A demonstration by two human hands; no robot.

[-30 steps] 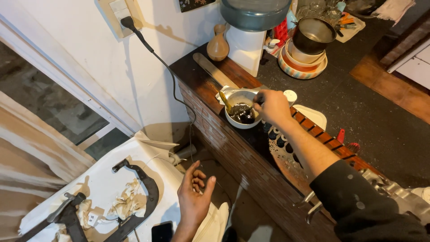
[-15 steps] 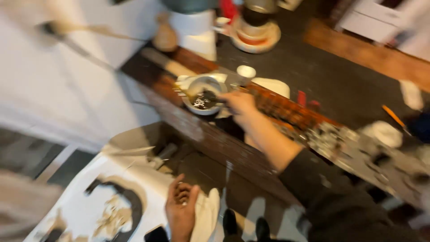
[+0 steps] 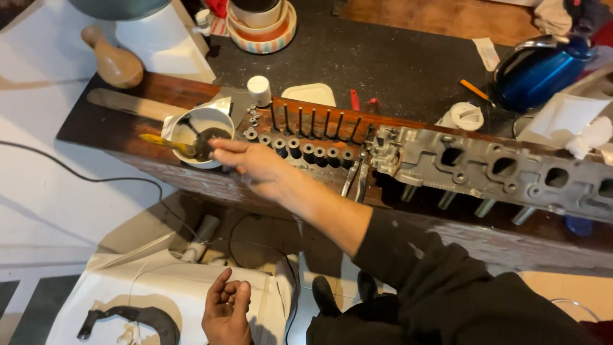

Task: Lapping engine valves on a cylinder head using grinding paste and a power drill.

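My right hand (image 3: 255,166) reaches left over a dark wooden bench (image 3: 128,105), its fingers held together beside a white bowl (image 3: 214,118) of dark liquid. A yellow-handled brush (image 3: 159,139) rests in the bowl. Whether the fingers pinch a small part is hidden. Just right of the hand, a row of dark cylindrical parts (image 3: 306,152) and upright valve stems (image 3: 313,121) stand on the bench. My left hand (image 3: 227,310) hangs low over a white sheet (image 3: 179,287), fingers loosely curled, holding nothing.
A grey metal cylinder head (image 3: 498,169) lies along the bench at right. Behind are a blue kettle (image 3: 536,70), a white cap (image 3: 260,89), a wooden gourd (image 3: 115,64) and stacked bowls (image 3: 262,22). A black curved gasket (image 3: 137,316) lies on the sheet.
The view has swung right, bringing the cylinder head and kettle in. My right hand stays by the bowl, drawn slightly back. My left hand remains low over the sheet.
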